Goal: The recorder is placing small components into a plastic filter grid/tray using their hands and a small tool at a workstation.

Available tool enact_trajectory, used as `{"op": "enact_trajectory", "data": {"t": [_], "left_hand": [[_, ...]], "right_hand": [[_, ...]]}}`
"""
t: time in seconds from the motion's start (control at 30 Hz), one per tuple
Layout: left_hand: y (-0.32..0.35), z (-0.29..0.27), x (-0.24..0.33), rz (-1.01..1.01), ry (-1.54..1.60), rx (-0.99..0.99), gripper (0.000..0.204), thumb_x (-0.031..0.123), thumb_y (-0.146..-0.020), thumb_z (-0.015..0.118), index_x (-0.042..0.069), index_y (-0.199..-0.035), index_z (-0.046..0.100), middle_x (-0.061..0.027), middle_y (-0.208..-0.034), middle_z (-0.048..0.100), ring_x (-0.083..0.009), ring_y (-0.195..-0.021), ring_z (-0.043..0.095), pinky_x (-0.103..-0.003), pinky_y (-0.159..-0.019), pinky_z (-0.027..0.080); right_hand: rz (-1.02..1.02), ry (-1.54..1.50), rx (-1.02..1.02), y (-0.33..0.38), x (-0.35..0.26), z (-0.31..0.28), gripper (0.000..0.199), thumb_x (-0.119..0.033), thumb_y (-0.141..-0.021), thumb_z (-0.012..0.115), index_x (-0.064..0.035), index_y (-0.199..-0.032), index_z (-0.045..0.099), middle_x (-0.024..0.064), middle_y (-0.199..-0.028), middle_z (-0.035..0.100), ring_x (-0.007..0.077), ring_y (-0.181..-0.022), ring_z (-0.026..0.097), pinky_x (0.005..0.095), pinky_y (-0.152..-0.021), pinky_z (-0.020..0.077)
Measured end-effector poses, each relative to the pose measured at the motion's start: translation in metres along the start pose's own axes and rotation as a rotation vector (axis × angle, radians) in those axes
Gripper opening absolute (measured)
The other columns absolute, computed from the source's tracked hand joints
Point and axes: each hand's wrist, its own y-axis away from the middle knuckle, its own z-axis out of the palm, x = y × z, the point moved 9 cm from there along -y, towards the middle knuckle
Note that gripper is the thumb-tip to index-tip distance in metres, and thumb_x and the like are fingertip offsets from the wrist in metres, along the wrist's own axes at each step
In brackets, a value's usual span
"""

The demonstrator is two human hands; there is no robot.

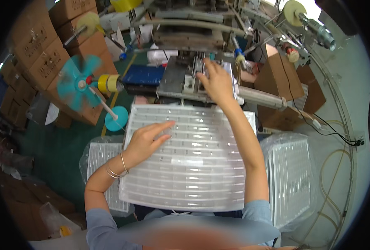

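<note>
A large clear plastic tray (201, 175) with many narrow ribbed rows lies across my lap in front of a machine. My left hand (145, 139) rests flat on its upper left part, fingers spread and pointing right; thin bangles circle that wrist. My right hand (216, 81) reaches forward onto the machine's metal work plate (172, 81), its fingers curled down over small parts there. Whether it grips anything is hidden by the hand itself.
A stack of similar trays in a plastic bag (291, 183) stands at my right, another (99, 166) at my left. A spinning teal fan (79, 83) and stacked cardboard boxes (43, 58) are at the left. Brown boxes (280, 79), cables and hoses lie at the right.
</note>
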Motion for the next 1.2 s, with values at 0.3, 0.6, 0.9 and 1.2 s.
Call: {"op": "enact_trajectory", "data": {"t": [0.3,0.6,0.9,1.2], "left_hand": [[0.01,0.013,0.003,-0.16,0.19,-0.01,0.032,0.019,-0.082,0.067,0.005,-0.108,0.056,-0.0119,-0.096,0.065,-0.0263,-0.089,0.065,-0.033,-0.068,0.053],[0.031,0.066,0.012,-0.392,1.019,-0.233,0.03,0.03,-0.089,0.06,0.008,-0.108,0.058,-0.0089,-0.095,0.065,-0.0179,-0.077,0.065,-0.029,-0.062,0.049],[0.042,0.054,-0.004,-0.625,1.589,-0.093,0.03,0.026,-0.091,0.057,0.007,-0.114,0.057,-0.0041,-0.095,0.063,-0.0136,-0.087,0.063,-0.026,-0.066,0.05],[0.005,0.013,-0.039,-0.142,0.247,0.147,0.022,0.008,-0.085,0.057,0.004,-0.107,0.06,-0.0082,-0.102,0.064,-0.0215,-0.092,0.063,-0.033,-0.075,0.05]], "right_hand": [[-0.151,-0.268,-0.265,0.139,-0.029,-0.044,0.03,-0.009,-0.078,0.065,-0.0112,-0.107,0.062,0.0096,-0.099,0.061,0.0286,-0.085,0.061,0.0367,-0.071,0.05],[-0.368,-0.008,-0.597,0.23,-0.063,-0.009,0.021,-0.006,-0.076,0.061,-0.0149,-0.095,0.066,0.0094,-0.093,0.06,0.0281,-0.084,0.061,0.0383,-0.067,0.0514],[0.151,-0.513,-0.218,0.16,0.008,-0.05,0.02,-0.001,-0.077,0.057,-0.0032,-0.097,0.052,0.009,-0.091,0.056,0.0184,-0.074,0.058,0.0278,-0.057,0.0473],[0.119,-0.461,0.049,0.124,0.042,-0.084,0.019,-0.005,-0.083,0.058,-0.0061,-0.102,0.06,0.0078,-0.102,0.061,0.017,-0.089,0.059,0.0259,-0.063,0.0502]]}}
